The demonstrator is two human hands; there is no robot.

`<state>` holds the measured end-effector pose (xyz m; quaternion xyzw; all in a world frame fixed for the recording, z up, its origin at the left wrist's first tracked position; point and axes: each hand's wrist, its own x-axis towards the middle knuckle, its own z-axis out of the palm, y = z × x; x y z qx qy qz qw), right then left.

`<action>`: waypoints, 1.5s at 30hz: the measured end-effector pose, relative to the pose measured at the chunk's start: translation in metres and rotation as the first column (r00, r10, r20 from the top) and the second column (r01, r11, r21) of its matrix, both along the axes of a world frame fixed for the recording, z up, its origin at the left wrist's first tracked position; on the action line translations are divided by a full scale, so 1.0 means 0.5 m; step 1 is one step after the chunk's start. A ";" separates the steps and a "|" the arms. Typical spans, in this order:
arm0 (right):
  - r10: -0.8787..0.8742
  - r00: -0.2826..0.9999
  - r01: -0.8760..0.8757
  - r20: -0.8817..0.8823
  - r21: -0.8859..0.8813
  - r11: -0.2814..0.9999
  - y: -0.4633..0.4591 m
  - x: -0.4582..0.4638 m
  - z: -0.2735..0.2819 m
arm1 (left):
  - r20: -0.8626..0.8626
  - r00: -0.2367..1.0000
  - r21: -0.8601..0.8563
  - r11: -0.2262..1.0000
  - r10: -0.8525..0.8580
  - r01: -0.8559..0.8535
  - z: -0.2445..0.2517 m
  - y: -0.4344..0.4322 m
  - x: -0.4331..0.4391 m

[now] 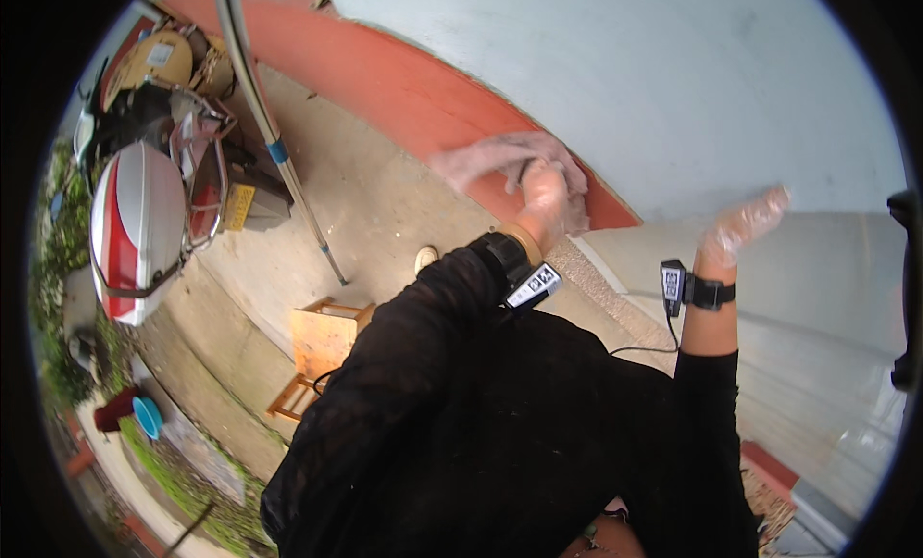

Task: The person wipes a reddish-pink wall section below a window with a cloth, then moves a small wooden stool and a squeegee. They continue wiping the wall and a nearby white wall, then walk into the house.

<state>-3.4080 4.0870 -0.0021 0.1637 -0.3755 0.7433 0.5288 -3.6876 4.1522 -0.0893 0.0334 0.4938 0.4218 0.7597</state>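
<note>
My left hand (542,192), in a clear plastic glove, grips a pinkish-grey cloth (530,148). The cloth is spread over the red-painted lower band (404,100) of a pale blue wall (613,75), and its loose end is blurred. To the right, my right hand (746,223) is raised, also in a clear glove, with fingers extended and nothing visible in it. It is beside a pale grey panel (815,269) and the blue wall; whether it touches either, I cannot tell. Black straps with small labelled devices circle both wrists.
A metal pole (270,133) slants down to the concrete floor (382,205) on the left. Beyond it stands a scooter with a silver-and-red top box (140,219). A small wooden chair (324,334) is near my left elbow. Farther left lies a turquoise basin (148,418).
</note>
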 end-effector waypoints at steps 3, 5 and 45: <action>-0.798 0.392 0.804 0.457 0.251 0.539 0.011 0.016 -0.036 | 0.060 0.998 0.023 1.000 -0.021 0.019 -0.019 -0.070 0.059; -0.719 -0.499 0.776 0.485 0.619 -0.121 0.017 0.002 -0.044 | 0.156 0.980 0.099 0.989 -0.125 0.110 -0.060 -0.103 0.076; -0.036 0.369 0.516 0.929 -0.172 0.839 -0.175 -0.137 -0.306 | -0.170 0.980 0.558 0.810 -0.103 0.182 -0.079 -0.094 0.052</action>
